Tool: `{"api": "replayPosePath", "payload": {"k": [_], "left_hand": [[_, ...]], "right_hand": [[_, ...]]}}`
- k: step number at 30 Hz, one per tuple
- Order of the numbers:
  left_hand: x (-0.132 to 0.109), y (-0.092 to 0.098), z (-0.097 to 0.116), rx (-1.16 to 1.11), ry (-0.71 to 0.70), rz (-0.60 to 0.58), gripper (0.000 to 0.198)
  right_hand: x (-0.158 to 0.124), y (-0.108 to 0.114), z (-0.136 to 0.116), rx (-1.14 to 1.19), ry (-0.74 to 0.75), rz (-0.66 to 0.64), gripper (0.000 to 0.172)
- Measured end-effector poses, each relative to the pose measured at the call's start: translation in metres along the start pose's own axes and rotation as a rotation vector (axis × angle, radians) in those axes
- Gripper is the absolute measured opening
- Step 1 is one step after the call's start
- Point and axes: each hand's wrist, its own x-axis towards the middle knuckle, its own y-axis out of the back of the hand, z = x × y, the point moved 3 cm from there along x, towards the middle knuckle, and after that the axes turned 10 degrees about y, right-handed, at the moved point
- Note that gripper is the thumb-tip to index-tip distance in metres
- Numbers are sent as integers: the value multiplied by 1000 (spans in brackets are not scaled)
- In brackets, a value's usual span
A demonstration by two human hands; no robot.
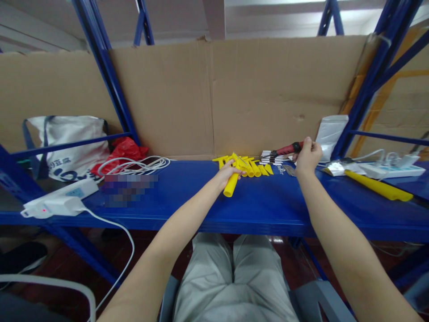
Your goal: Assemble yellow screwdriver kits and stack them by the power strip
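Observation:
My left hand (225,173) is closed around a yellow plastic tube (232,183) that rests on the blue shelf (261,210). Behind it lies a pile of several yellow plastic parts (250,165). My right hand (307,156) grips the red and black handle of a screwdriver (287,149), whose shaft points left toward the pile. A stack of small white and black pieces (270,157) sits just under the screwdriver.
A long yellow tube (380,187), foil bags (331,130) and a white power strip (392,170) lie on the right. On the left are coiled white cable (134,165), a red bag (124,150), a white tote (69,145) and another power strip (60,199). Cardboard backs the shelf.

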Motion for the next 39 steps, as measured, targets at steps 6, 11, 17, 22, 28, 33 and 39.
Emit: {"api": "replayPosePath", "payload": {"k": [6, 11, 17, 22, 28, 33, 39], "left_hand": [[-2, -3, -3, 28, 55, -80, 80], [-3, -6, -7, 34, 84, -131, 81], [-4, -8, -7, 55, 107, -188, 74], [-4, -7, -6, 34, 109, -195, 71], [-6, -9, -5, 26, 99, -205, 67], [-9, -11, -4, 36, 95, -201, 70], [-6, -9, -5, 37, 117, -217, 74]], "right_hand": [[-5, -5, 0, 242, -219, 205, 55], [-6, -7, -3, 450, -330, 326, 43], [-10, -8, -13, 540, -366, 282, 40], [-12, -7, -17, 550, -384, 272, 36], [-12, -7, -15, 540, -369, 240, 36], [-13, -6, -18, 529, -412, 259, 32], [-13, -7, -21, 526, -427, 279, 33]]}}
